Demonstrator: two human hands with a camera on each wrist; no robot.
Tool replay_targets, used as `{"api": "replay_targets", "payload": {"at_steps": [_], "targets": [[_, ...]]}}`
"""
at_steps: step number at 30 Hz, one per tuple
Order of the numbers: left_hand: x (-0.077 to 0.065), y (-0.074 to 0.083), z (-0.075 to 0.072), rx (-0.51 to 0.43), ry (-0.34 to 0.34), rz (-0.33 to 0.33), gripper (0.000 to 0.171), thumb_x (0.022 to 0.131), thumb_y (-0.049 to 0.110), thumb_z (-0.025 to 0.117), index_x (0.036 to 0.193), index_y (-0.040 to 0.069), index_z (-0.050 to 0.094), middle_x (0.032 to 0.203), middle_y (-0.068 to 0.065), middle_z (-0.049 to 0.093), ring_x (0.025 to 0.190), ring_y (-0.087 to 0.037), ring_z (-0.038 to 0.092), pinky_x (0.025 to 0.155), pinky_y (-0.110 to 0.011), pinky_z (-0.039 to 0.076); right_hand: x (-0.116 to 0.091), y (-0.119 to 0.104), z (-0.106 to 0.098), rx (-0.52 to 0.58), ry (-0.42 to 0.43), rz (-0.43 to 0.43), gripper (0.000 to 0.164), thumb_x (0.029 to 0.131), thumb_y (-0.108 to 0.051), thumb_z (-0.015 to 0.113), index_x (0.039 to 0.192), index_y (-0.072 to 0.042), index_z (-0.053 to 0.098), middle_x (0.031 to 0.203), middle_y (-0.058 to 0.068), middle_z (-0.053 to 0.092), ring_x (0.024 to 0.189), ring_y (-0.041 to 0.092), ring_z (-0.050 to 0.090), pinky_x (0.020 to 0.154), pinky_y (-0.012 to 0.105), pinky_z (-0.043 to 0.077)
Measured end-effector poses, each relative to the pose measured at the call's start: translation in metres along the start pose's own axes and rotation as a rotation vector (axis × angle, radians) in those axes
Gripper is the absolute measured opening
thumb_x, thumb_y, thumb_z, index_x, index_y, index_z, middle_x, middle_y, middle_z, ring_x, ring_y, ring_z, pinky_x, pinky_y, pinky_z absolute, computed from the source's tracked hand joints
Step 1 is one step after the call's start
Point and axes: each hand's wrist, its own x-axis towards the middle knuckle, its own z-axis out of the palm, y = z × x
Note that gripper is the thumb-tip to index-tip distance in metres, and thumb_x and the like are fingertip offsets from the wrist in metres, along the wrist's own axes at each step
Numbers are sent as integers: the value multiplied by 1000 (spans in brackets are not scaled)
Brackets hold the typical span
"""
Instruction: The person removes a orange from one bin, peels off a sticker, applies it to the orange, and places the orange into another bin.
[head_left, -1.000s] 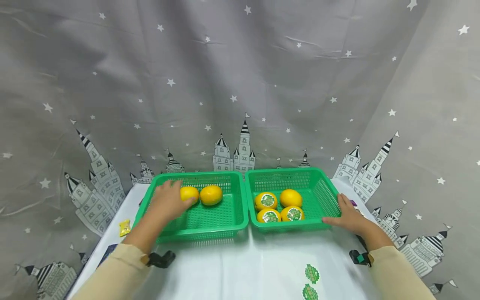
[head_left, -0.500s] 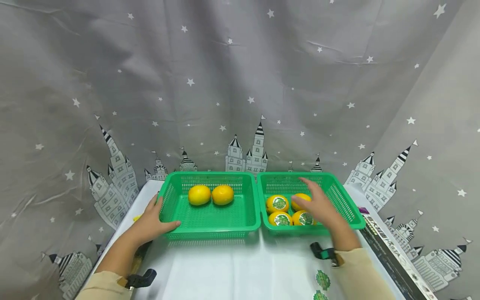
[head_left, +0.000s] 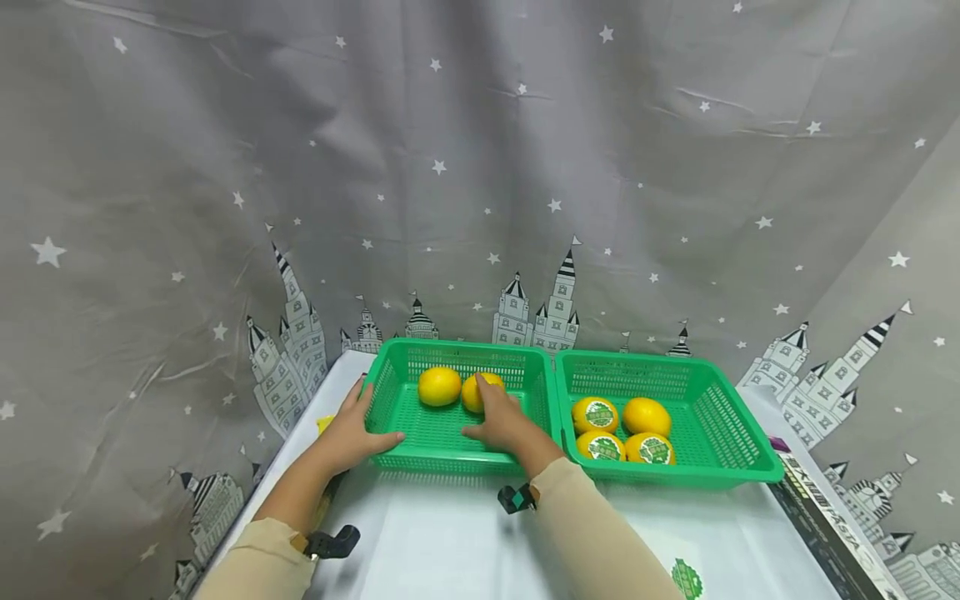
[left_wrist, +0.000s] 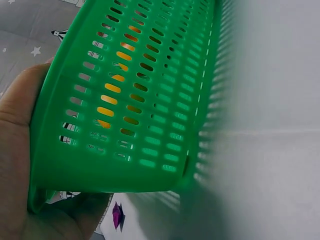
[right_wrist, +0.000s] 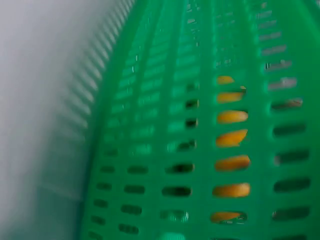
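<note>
Grey star-and-castle curtain fills the upper frame; white table below. Two green baskets abut at mid-frame, lower half: left basket left of centre, right basket toward the right edge. Chief change: right hand, over the right basket half a second ago, now reaches into the left one from lower centre; thumb and fingers apart, nothing clenched, contact with fruit uncertain. Right wrist view shows only basket mesh. Left hand, left of centre, grips the left basket's near-left corner as before, thumb over the front rim. Left basket holds two plain yellow fruits: left one uncovered, right one partly behind the right fingers. Right basket, lower right: three stickered fruits and a plain fourth, count unchanged. Attention appears shifted to the left pair, with nothing yet transferred. Loose green sticker, bottom right.
</note>
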Motion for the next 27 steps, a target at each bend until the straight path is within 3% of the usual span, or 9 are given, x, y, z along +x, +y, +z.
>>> {"api": "replay_targets", "payload": {"at_steps": [2, 5, 9, 12, 15, 19, 22, 24, 27], "targets": [[1, 1, 0, 7, 12, 10, 129, 83, 66, 77, 166, -1, 5, 174, -25, -5, 153, -58, 19, 114, -76, 30, 1, 2, 1, -26, 62, 18, 92, 92, -31, 83, 165, -17, 29, 151, 19, 51, 135, 44, 46, 107, 59, 46], [0, 3, -1, 8, 28, 25, 127, 84, 64, 78, 166, -2, 6, 174, -25, -4, 152, -59, 20, 114, -76, 31, 2, 3, 2, -63, 120, 94, 77, 93, -37, 81, 159, -18, 44, 145, 21, 49, 128, 40, 46, 99, 54, 50], [-1, 2, -1, 1, 17, 18, 127, 85, 63, 78, 166, -1, 5, 174, -25, -4, 153, -58, 19, 114, -76, 30, -1, 5, 3, -75, 8, 183, 71, 90, -43, 83, 146, -12, 51, 135, 20, 54, 118, 36, 53, 92, 51, 54], [-1, 2, 0, -8, 12, 14, 126, 85, 63, 77, 166, -1, 5, 173, -26, -4, 153, -59, 18, 114, -76, 30, -2, 7, 1, -5, -8, 160, 68, 89, -43, 83, 136, -11, 47, 116, 16, 63, 98, 30, 63, 83, 46, 56], [1, 3, 1, -18, 10, 15, 126, 85, 63, 77, 166, 0, 3, 173, -26, -5, 153, -59, 16, 114, -77, 28, -11, 4, -9, 112, 100, 95, 68, 89, -45, 82, 137, -13, 46, 118, 12, 64, 93, 23, 62, 76, 39, 56], [1, 3, 1, -14, -6, 6, 127, 86, 62, 77, 166, -1, 1, 172, -27, -7, 153, -60, 14, 114, -78, 26, -56, -6, -25, 424, 211, -75, 61, 94, -39, 77, 144, -17, 50, 134, 12, 62, 103, 25, 62, 82, 39, 57], [2, 1, 2, -2, -14, 16, 127, 86, 61, 77, 166, -2, 2, 172, -30, -5, 152, -61, 15, 113, -79, 27, -106, -3, -25, 636, 129, -188, 54, 95, -30, 75, 143, -18, 54, 137, 12, 60, 109, 27, 63, 89, 40, 57], [4, 2, 0, 17, -13, 28, 126, 85, 63, 78, 166, -1, 6, 171, -32, -4, 151, -63, 16, 111, -80, 29, -135, 8, -18, 660, 43, -186, 53, 94, -30, 76, 141, -18, 56, 134, 10, 61, 108, 26, 63, 89, 38, 56], [-2, 8, 1, 61, 63, 74, 114, 86, 60, 79, 165, 2, 21, 169, -32, 5, 148, -63, 20, 108, -83, 30, -166, 31, 4, 529, -27, -94, 54, 91, -38, 81, 138, -24, 59, 131, 3, 64, 107, 20, 62, 88, 36, 53]]}}
